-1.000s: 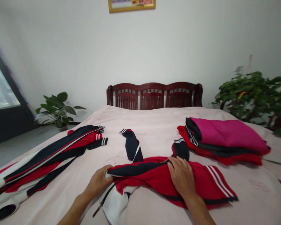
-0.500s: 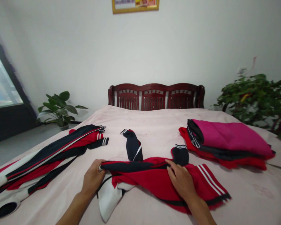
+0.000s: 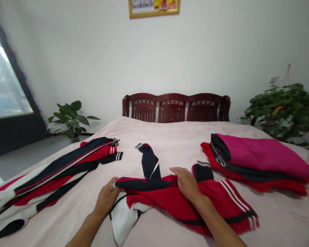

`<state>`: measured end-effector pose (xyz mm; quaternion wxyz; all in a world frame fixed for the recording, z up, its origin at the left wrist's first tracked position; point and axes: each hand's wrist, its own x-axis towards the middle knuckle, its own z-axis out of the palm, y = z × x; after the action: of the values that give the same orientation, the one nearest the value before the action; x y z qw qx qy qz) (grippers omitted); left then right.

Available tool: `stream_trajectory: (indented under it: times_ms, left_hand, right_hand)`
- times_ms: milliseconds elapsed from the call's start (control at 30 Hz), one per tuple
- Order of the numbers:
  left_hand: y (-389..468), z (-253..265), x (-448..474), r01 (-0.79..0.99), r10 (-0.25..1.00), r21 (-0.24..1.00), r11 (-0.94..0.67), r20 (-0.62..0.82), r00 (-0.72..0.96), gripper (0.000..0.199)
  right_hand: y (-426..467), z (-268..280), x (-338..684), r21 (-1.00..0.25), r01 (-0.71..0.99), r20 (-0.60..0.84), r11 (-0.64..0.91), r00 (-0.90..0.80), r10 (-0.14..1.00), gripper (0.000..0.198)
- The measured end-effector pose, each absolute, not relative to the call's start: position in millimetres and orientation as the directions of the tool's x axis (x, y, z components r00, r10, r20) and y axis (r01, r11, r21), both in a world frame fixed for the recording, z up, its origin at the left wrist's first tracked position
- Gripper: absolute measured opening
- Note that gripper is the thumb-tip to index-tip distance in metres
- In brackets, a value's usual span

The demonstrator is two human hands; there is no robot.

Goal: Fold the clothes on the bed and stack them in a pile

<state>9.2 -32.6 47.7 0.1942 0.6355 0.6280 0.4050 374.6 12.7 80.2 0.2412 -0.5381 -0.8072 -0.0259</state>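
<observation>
1. White walls close off a bedroom where a wide bed (image 3: 167, 137) with a pale pink sheet fills the middle, its dark red wooden headboard (image 3: 176, 107) against the far wall
2. Lying crumpled across the near part of the sheet is a red, navy and white jacket (image 3: 170, 200), with one navy sleeve (image 3: 149, 162) stretched away toward the headboard
3. At the jacket's left edge, the left hand (image 3: 106, 198) has its fingers curled around a fold of navy cloth, pinching it
4. On the red cloth near the jacket's middle, the right hand (image 3: 186, 183) rests palm down with fingers spread flat, pressing rather than gripping
5. Just beyond the right hand, a striped navy cuff (image 3: 203, 169) stands up from the jacket
6. Spread along the left side of the bed, well apart from the hands, is a second jacket (image 3: 54, 173) in the same colours
7. Over on the right side sits a folded stack (image 3: 260, 161) with a magenta piece on top, dark and red layers beneath
8. Leafy potted plants stand on both sides: a small plant (image 3: 69, 116) left, a bushy plant (image 3: 288, 106) right
9. High on the wall hangs a gold picture frame (image 3: 154, 7), and a window (image 3: 5, 79) shows at the far left
</observation>
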Motion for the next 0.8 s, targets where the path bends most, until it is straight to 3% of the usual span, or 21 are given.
stream_trajectory:
  times_ms: [200, 333, 433, 667, 800]
  left_hand:
    - [-37, 47, 11, 0.641, 0.856, 0.725, -0.251, 0.475, -0.202, 0.017]
    - [-36, 42, 7, 0.652, 0.772, 0.681, -0.335, 0.595, -0.224, 0.017]
    - [-35, 40, 4, 0.651, 0.745, 0.682, -0.332, 0.613, -0.262, 0.017]
    - [-35, 50, 4, 0.552, 0.732, 0.806, -0.214, 0.506, -0.456, 0.019]
    - [-34, 53, 2, 0.542, 0.765, 0.820, -0.184, 0.465, -0.445, 0.019]
  right_hand:
    - [64, 102, 320, -0.085, 0.780, 0.302, 0.619, -0.572, 0.763, 0.068]
    - [76, 104, 299, -0.071, 0.742, 0.164, 0.666, -0.650, 0.742, 0.041]
    - [73, 103, 301, -0.082, 0.763, 0.113, 0.642, -0.633, 0.766, 0.031]
    - [55, 118, 366, -0.222, 0.806, 0.006, 0.549, -0.562, 0.827, 0.032]
    - [43, 122, 419, -0.266, 0.877, -0.054, 0.399, -0.427, 0.903, 0.038]
